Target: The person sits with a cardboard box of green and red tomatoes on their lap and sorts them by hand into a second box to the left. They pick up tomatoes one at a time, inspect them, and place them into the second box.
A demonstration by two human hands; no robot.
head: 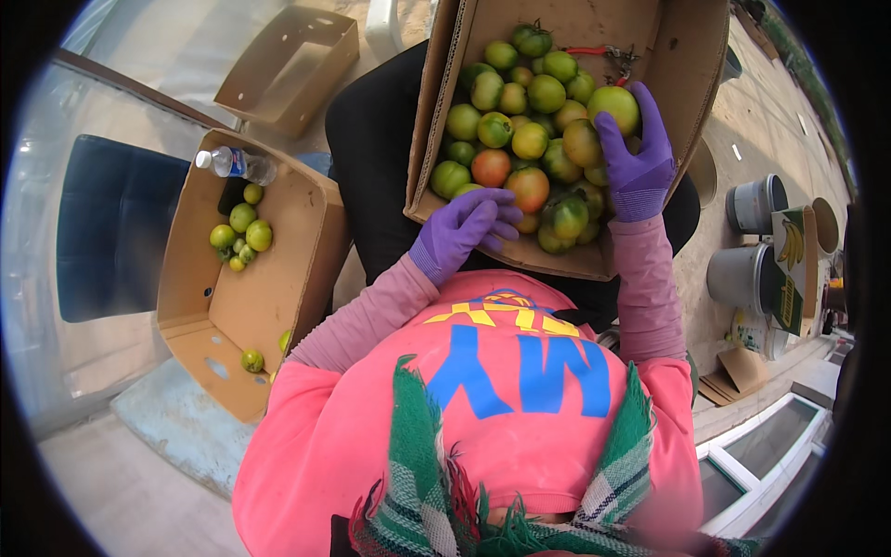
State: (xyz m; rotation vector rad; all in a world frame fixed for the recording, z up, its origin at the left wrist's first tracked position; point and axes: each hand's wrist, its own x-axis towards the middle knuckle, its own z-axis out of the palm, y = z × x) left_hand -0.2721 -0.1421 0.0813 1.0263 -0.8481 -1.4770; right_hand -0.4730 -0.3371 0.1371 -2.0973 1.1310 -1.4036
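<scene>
A cardboard box [480, 254] rests across my lap, filled with mostly green tomatoes [546, 94] and a few that are turning orange. My right hand [637, 153], in a purple glove, grips a large green tomato [613, 110] between thumb and fingers above the pile. Over the near left edge of the box is my left hand [465, 230], also gloved in purple. Its fingers are loosely curled and apart, beside an orange tomato [527, 189], with nothing seen in them. Red-handled pruning shears [616, 54] lie behind the pile, inside the box.
At my left, a second cardboard box [257, 299] holds several small green tomatoes [242, 218] and a plastic bottle [237, 164]. Another box [289, 69] stands beyond it, near a dark blue chair [118, 230]. Buckets [739, 278] and a banana carton [792, 268] stand at the right.
</scene>
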